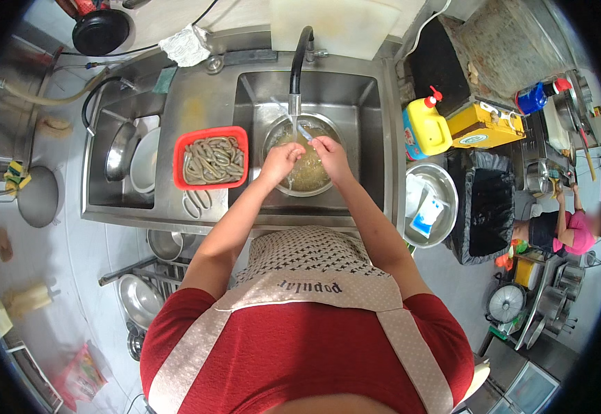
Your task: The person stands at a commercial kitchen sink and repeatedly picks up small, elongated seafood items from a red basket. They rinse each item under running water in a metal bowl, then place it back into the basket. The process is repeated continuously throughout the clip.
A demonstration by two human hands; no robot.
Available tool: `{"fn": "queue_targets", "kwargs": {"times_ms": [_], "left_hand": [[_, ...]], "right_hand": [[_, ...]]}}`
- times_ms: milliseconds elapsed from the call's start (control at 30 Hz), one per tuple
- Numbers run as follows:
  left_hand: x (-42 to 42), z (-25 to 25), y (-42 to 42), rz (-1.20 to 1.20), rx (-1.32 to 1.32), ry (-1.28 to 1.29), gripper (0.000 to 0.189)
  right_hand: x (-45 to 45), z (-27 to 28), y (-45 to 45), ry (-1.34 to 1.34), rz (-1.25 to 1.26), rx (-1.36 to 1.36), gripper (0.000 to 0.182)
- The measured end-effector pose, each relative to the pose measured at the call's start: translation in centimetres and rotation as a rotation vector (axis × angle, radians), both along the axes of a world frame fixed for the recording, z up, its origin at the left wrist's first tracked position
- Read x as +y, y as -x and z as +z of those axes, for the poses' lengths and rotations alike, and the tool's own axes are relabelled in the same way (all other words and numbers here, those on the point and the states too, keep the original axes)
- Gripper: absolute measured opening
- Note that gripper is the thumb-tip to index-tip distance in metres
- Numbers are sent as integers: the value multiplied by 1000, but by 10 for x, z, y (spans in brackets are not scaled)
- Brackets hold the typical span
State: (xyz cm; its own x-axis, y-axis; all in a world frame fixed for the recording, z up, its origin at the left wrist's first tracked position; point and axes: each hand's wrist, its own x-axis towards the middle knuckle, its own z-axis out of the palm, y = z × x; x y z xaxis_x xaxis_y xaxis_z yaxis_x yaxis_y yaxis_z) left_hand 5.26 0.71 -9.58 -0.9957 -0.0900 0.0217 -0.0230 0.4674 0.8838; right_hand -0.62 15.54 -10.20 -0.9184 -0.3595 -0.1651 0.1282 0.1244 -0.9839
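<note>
My right hand (330,155) pinches a slim, pale bluish implement (304,132) over a round metal bowl (267,141) in the sink (365,189). What looks like its far end shows beyond the tap spout; its exact kind is unclear. Beside it, my left hand (281,164) has its fingers drawn together near the water stream; whether something small is pinched there is not clear. Water runs from the black flexible tap (296,77) into cloudy yellowish water in the bowl. Left of the sink, a red plastic basket (178,165) holds many grey-brown worm-like creatures (213,160).
Scissors (197,203) lie below the basket. A second sink (119,199) holds dishes. To the right are a yellow jug (429,127), a metal basin (453,191) with packets, and a black-lined bin (492,207). Another person (569,230) is at the far right.
</note>
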Motion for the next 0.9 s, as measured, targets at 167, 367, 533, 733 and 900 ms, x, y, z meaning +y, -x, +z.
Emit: {"fn": "queue_targets", "kwargs": {"times_ms": [167, 367, 533, 733, 900], "left_hand": [[1, 28, 9, 203, -178, -838, 24], [-12, 18, 18, 224, -327, -1003, 25], [-8, 14, 18, 157, -302, -925, 20], [-13, 11, 17, 124, -326, -848, 12], [-14, 13, 20, 130, -333, -853, 11]], "right_hand": [[-1, 10, -8, -68, -37, 201, 16], [-7, 14, -11, -81, -82, 312, 15], [-11, 18, -9, -88, -96, 339, 14], [-9, 22, -9, -31, -80, 207, 12], [-7, 13, -7, -58, -71, 220, 13]]}}
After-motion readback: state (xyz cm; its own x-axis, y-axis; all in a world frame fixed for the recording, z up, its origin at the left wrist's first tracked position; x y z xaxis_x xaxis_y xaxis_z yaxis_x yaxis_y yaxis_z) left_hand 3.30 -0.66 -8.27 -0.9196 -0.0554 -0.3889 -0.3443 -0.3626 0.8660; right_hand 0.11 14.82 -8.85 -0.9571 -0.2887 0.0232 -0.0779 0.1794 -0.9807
